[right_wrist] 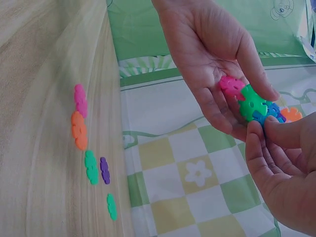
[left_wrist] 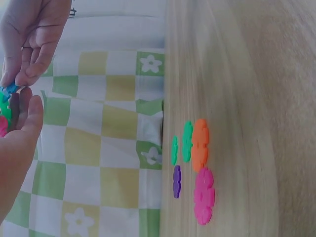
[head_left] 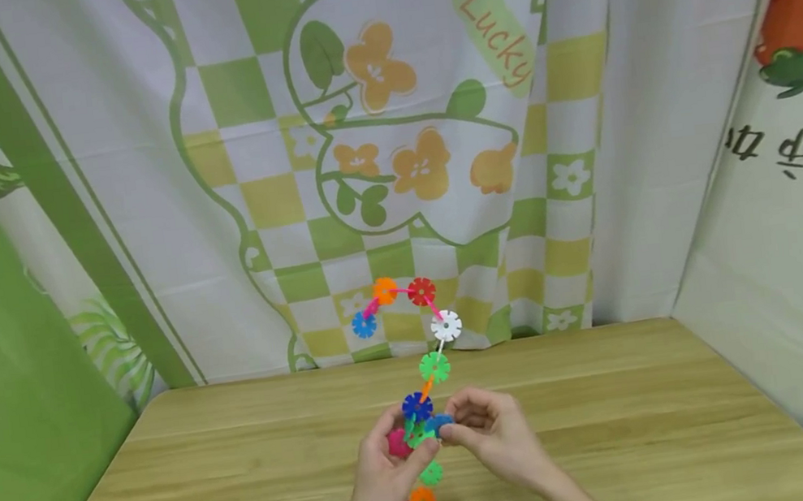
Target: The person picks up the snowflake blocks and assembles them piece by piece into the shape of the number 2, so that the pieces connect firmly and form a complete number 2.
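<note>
We see a long chain of snowflake discs [head_left: 434, 366] rising from both hands above the wooden table [head_left: 607, 392], arching up against the checked curtain [head_left: 277, 182]. The left hand [head_left: 388, 468] cups its lower end, fingers curled around a pink disc [right_wrist: 231, 85] and a green disc [right_wrist: 252, 102]. The right hand [head_left: 490, 429] pinches a small blue disc [right_wrist: 268, 113] narrowly between thumb and fingertips, right against the green one.

Risks, as we judge them:
- The chain stands tall and is held only at the base; a twist or hard push at the joint could make it sway, bend, or pop a link apart higher up.
- The blue disc's slot could miss the green one's slot; forcing it may slip it out of the pinch onto the table.
- Loose discs on the table [left_wrist: 200, 144] lie under the hands near the table's edge, by the curtain; a dropped piece or a sweeping wrist could knock them off.

Hard to make out:
- Whether the blue disc is already seated or merely touching; fingers cover the joint.
- How many discs sit in the left palm.
- The loose discs in the head view are mostly behind the hands; the wrist views show five.
</note>
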Available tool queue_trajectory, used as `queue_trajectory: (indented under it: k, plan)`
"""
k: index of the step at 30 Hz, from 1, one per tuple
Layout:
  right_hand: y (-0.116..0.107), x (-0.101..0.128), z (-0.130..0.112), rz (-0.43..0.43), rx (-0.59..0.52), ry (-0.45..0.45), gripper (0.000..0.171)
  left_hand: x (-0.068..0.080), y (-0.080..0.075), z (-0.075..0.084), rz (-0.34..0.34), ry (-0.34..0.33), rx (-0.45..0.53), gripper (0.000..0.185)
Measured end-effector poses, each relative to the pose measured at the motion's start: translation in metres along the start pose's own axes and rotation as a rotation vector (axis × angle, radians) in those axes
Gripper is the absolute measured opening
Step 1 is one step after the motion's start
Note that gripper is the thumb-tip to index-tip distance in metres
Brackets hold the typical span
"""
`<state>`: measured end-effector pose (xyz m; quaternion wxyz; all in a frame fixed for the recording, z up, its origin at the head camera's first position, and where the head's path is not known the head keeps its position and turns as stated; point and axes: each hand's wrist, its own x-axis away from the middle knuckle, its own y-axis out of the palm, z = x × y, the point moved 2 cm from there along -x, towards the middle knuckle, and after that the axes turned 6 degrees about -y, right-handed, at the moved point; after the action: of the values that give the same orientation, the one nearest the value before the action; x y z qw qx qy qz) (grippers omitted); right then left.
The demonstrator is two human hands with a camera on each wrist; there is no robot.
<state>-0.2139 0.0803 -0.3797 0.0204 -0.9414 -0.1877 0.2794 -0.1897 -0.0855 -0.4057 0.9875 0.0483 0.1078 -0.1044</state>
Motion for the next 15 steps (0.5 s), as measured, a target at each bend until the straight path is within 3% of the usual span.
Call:
queue_trajectory:
  k: [5, 15]
  plan:
    - [-0.0003, -0.0002, -0.0008, -0.006, -0.004, 0.013, 0.012, 0.0002, -0.0008, 0.001, 0.001, -0.038, -0.017, 0.04]
    - [0.0025, 0.0002, 0.0014, 0.006, 0.021, -0.007, 0.012, 0.0002, -0.0006, 0.0013, 0.003, -0.036, -0.041, 0.043]
